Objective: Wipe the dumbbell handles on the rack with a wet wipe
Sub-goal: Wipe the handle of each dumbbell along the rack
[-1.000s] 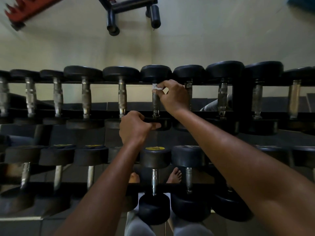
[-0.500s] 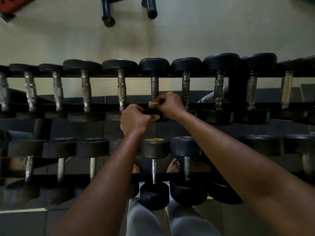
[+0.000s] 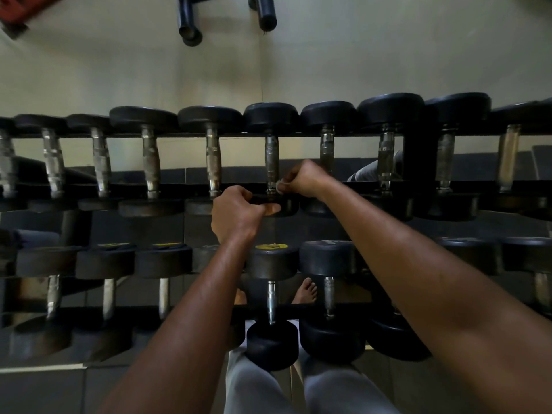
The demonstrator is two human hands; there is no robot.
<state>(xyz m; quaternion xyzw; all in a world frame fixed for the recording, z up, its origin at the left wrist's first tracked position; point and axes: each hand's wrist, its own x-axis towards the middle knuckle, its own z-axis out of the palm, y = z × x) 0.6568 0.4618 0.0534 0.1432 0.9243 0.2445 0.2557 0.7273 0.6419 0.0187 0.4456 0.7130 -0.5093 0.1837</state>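
Observation:
A two-tier black rack (image 3: 191, 135) holds rows of black-headed dumbbells with metal handles. My right hand (image 3: 307, 178) pinches a small white wet wipe (image 3: 280, 186) against the near end of the handle (image 3: 271, 159) of the middle dumbbell on the upper tier. My left hand (image 3: 236, 212) is closed on that dumbbell's near head (image 3: 286, 206), thumb pressed along its edge. Most of the wipe is hidden inside my fingers.
More dumbbells (image 3: 150, 162) line the upper tier left and right. The lower tier (image 3: 298, 307) carries larger dumbbells, one with a yellow label (image 3: 271, 247). My bare foot (image 3: 307, 291) and grey trousers (image 3: 343, 389) show below. Black bars (image 3: 189, 23) lie on the floor beyond.
My right hand has slid the wipe down the handle from its far end to its near end. The left hand stayed on the near head.

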